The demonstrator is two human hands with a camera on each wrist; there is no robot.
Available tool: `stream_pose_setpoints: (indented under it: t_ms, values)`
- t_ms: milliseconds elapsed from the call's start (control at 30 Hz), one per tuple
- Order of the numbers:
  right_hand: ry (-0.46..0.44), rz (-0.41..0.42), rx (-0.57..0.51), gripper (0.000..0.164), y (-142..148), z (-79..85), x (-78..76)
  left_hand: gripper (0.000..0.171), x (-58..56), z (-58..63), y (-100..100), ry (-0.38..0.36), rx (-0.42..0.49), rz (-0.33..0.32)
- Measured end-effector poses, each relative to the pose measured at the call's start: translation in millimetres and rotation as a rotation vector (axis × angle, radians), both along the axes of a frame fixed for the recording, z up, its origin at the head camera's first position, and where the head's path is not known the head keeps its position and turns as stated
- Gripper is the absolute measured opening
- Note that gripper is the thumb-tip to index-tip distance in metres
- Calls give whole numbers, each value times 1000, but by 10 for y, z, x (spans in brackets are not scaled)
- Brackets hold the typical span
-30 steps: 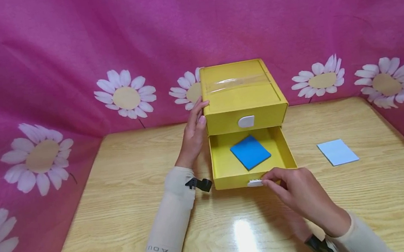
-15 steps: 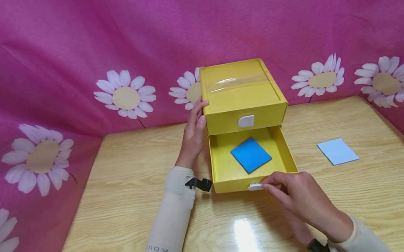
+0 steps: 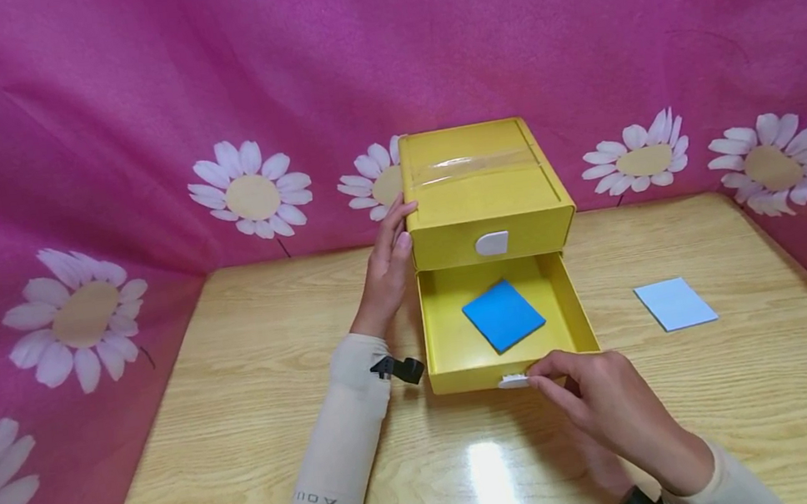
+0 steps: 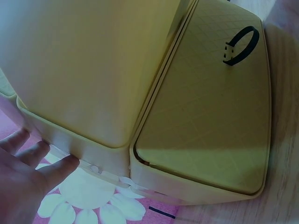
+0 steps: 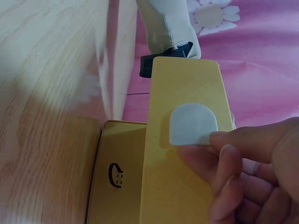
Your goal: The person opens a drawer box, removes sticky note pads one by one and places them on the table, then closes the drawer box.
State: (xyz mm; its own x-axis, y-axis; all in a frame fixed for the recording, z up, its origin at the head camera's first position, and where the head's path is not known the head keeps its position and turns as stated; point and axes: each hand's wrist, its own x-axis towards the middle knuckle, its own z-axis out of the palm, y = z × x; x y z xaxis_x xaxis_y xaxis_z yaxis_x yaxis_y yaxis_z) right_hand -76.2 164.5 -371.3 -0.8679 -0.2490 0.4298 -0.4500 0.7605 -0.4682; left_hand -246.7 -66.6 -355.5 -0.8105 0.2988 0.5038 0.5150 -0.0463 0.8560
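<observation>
A yellow two-drawer box (image 3: 480, 196) stands on the table, its upper drawer closed and its lower drawer (image 3: 448, 343) pulled out. Inside the lower drawer a flat blue square (image 3: 504, 315) lies turned at an angle. My right hand (image 3: 613, 398) pinches the edge of the white drawer handle (image 5: 192, 125) between thumb and forefinger, the other fingers curled in the right wrist view. My left hand (image 3: 385, 275) rests against the box's left side with fairly straight fingers (image 4: 58, 171). The right hand covers part of the drawer's front right corner.
A pale blue square pad (image 3: 676, 304) lies on the wooden table (image 3: 271, 344) to the right of the box. A pink cloth (image 3: 320, 60) with printed daisies hangs behind the box and along the sides.
The right hand has drawn the lower drawer slightly farther out, toward me. The blue square has come forward with it. The left hand stays in place on the box.
</observation>
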Motion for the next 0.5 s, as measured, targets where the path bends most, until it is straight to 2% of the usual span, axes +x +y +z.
stream_pose_setpoints:
  t_ms: [500]
  values:
    - [17,-5,-10,10,5,-23,21,43,1,-5,-4,-2,-3,-2]
